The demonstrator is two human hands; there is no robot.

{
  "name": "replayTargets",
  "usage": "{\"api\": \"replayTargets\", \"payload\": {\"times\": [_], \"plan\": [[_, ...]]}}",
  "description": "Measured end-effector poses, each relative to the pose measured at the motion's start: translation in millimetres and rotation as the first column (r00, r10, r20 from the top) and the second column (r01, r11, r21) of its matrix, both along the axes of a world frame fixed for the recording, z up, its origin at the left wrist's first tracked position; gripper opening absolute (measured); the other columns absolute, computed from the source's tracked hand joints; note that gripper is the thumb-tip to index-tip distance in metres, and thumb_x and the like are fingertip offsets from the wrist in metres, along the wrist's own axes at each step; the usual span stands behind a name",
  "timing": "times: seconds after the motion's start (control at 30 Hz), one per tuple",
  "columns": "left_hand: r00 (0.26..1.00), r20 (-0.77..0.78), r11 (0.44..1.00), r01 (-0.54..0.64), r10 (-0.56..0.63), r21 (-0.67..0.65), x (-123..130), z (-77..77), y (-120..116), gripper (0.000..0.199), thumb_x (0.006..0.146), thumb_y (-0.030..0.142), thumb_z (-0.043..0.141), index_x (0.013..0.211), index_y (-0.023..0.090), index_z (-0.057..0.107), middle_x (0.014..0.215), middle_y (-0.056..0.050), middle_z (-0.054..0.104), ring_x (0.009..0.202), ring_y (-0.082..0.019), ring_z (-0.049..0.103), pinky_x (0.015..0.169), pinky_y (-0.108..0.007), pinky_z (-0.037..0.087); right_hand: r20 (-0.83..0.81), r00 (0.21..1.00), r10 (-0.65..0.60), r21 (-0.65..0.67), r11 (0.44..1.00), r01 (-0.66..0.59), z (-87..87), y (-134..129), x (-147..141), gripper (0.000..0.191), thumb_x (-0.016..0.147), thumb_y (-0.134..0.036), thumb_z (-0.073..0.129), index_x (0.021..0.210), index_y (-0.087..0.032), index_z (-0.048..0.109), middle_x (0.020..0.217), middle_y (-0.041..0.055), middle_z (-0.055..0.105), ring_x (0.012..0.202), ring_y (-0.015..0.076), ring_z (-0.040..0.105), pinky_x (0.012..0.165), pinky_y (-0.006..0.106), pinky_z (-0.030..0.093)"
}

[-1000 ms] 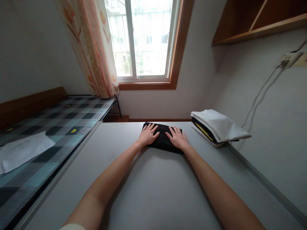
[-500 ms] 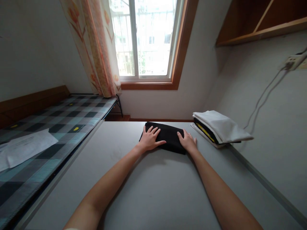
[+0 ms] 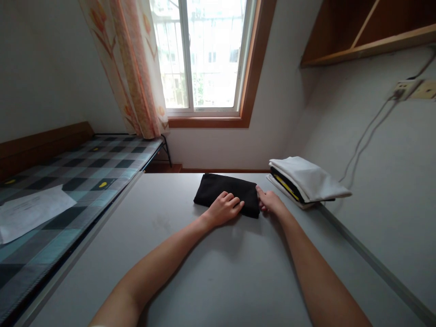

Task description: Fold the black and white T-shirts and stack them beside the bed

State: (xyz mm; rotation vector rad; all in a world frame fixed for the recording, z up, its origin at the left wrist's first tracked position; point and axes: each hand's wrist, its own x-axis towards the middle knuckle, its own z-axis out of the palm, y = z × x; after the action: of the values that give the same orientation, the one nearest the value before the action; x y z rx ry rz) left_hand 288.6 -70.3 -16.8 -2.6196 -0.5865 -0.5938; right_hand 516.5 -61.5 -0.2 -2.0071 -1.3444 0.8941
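A folded black cloth (image 3: 218, 185) lies as a flat oblong on the white table (image 3: 211, 277). My left hand (image 3: 225, 209) is at its near edge, fingers bent over the fabric and the thumb out of sight. At the cloth's right end, my right hand (image 3: 270, 202) pinches the edge, thumb on top and the other fingers curled below. Just right of that hand sits a stack of folded fabric (image 3: 303, 179), white on top with black and yellow layers showing beneath.
To the left is a bed with a checked mattress (image 3: 116, 165) and a sheet of paper (image 3: 37, 209) on it. A window (image 3: 211, 59) and a floral curtain (image 3: 136, 68) are ahead. On the right wall are a wooden shelf (image 3: 347, 50) and a socket (image 3: 403, 90) with a cord.
My left hand has slid from the cloth's left part, where it lay spread, to its near edge, and its fingers have curled. My right hand has closed on the right end.
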Motion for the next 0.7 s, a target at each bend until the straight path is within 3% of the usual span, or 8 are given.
{"api": "replayTargets", "payload": {"times": [0.1,0.17,0.33,0.5,0.6,0.7], "plan": [[0.992,0.114,0.998,-0.046,0.052,-0.051,1,0.1,3,0.03,0.092,0.022,0.046,0.117,0.016,0.061,0.096,-0.011,0.064,0.084,-0.022,0.058,0.073,-0.038,0.045,-0.127,0.991,-0.032,-0.237,0.971,0.001,7.7,-3,-6,0.069,0.086,-0.076,0.027,0.068,-0.016,0.056,0.041,0.0064,0.053,0.031,0.0131,0.046,0.033,0.022,0.031],[0.971,0.216,0.992,-0.083,0.101,-0.091,1,2.4,3,0.03,0.09,0.022,0.046,0.116,0.016,0.062,0.098,-0.011,0.064,0.084,-0.022,0.059,0.073,-0.038,0.046,-0.245,0.969,-0.044,-0.287,0.957,-0.029,13.3,-7,-9,0.073,0.084,-0.079,0.021,0.07,-0.016,0.056,0.042,0.0081,0.054,0.032,0.0137,0.047,0.032,0.022,0.032],[0.959,0.271,0.994,-0.057,0.08,-0.091,1,1.7,-4,0.031,0.091,0.026,0.043,0.115,0.018,0.062,0.097,-0.01,0.065,0.082,-0.02,0.059,0.07,-0.035,0.047,-0.489,0.872,0.019,-0.172,0.978,-0.117,22.0,-18,-17,0.07,0.083,-0.08,0.026,0.082,-0.018,0.059,0.053,0.0065,0.06,0.048,0.0189,0.059,0.045,0.029,0.05],[0.972,0.233,0.999,-0.03,0.038,-0.038,6,-8.7,-13,0.03,0.092,0.026,0.045,0.116,0.018,0.061,0.094,-0.01,0.066,0.082,-0.021,0.059,0.07,-0.037,0.045,-0.624,0.774,0.106,-0.024,0.988,-0.154,17.3,-19,-26,0.038,0.082,-0.051,0.06,0.103,-0.019,0.058,0.074,0.0044,0.069,0.062,0.0185,0.064,0.058,0.029,0.054],[0.963,0.268,1.0,-0.008,0.013,-0.019,4,-7.5,-18,0.03,0.092,0.025,0.046,0.117,0.019,0.06,0.095,-0.009,0.066,0.085,-0.021,0.059,0.075,-0.038,0.044,-0.584,0.804,0.108,0.019,0.993,-0.12,20.0,-15,-23,0.038,0.075,-0.03,0.067,0.11,-0.02,0.055,0.08,0.0025,0.07,0.067,0.0186,0.065,0.063,0.03,0.054],[0.97,0.199,0.99,0.144,-0.143,0.006,3,-2.4,-23,0.026,0.092,0.025,0.046,0.113,0.021,0.061,0.095,-0.007,0.066,0.086,-0.018,0.06,0.079,-0.036,0.044,-0.474,0.874,0.107,0.066,0.994,-0.086,40.9,-7,-9,0.042,0.068,-0.016,0.066,0.109,-0.02,0.056,0.083,0.002,0.07,0.073,0.0197,0.066,0.064,0.028,0.053]]}}
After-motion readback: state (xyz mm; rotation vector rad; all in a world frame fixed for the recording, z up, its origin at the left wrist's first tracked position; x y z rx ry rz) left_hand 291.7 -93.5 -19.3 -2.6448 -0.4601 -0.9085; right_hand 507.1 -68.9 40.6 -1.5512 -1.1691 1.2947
